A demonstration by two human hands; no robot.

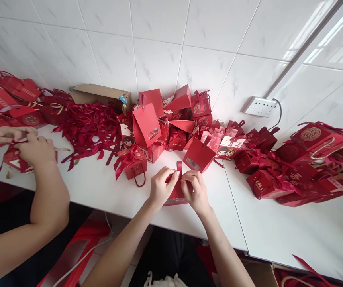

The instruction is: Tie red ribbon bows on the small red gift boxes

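A small red gift box (175,196) stands on the white table (99,187) near its front edge. My left hand (162,186) and my right hand (195,190) are both pinched on the red ribbon (179,167) at the top of this box. The ribbon's loop sticks up between my fingers. The box's lower part shows below my hands. Just behind stands another red box with a window (199,154).
Another person's hands (30,147) work on a red box at the left. A heap of red ribbons (90,131) lies behind. Several red gift boxes (165,119) pile against the tiled wall, more at right (293,167). A cardboard box (99,93) and a wall socket (260,107) are behind.
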